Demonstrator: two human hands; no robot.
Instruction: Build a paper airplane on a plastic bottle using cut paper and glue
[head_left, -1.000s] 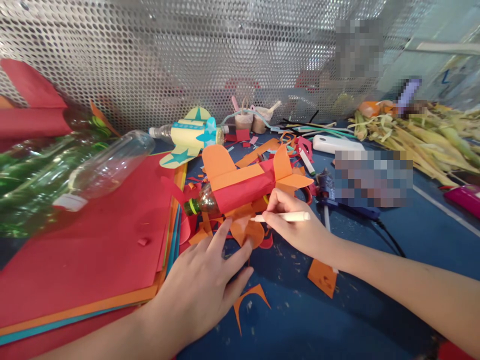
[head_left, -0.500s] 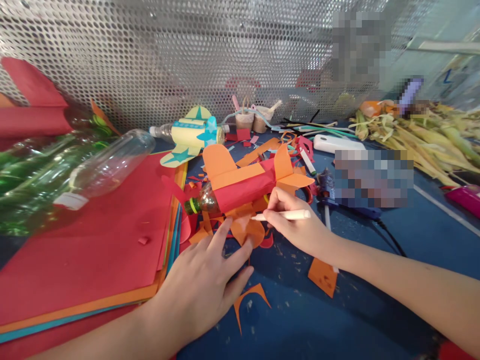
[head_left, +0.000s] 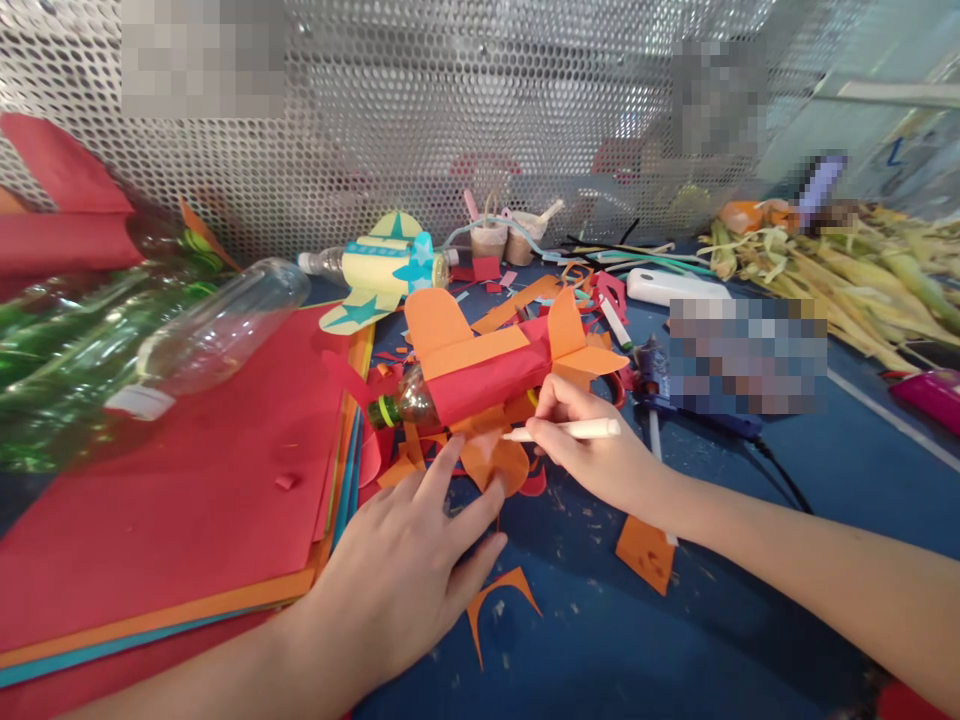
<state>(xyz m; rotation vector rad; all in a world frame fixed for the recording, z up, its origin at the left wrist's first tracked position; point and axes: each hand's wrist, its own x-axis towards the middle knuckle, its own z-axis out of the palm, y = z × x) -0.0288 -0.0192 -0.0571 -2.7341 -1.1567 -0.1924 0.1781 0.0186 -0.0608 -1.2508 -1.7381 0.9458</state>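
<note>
In my right hand (head_left: 592, 445) a white marker (head_left: 589, 430) is pinched, its tip over an orange paper wing (head_left: 499, 465) that juts toward me. A pale patch shows on that wing near the tip. My left hand (head_left: 416, 540) has its fingers spread, with fingertips resting on the wing's near and left edges. The wing lies at the near side of a bottle airplane (head_left: 491, 385), a bottle wrapped in red paper with orange wings and tail pieces. Its green-capped neck points left. Orange and red paper scraps (head_left: 409, 465) lie under and around it.
A stack of coloured paper (head_left: 187, 500) and several plastic bottles (head_left: 217, 330) lie at left. Behind stands a yellow bottle airplane (head_left: 382, 265). A glue gun (head_left: 654, 385) with its cord lies near my right hand; corn husks (head_left: 840, 270) are at far right.
Almost nothing differs. Both hands stay in place, and the marker tip remains at about the same spot on the orange wing.
</note>
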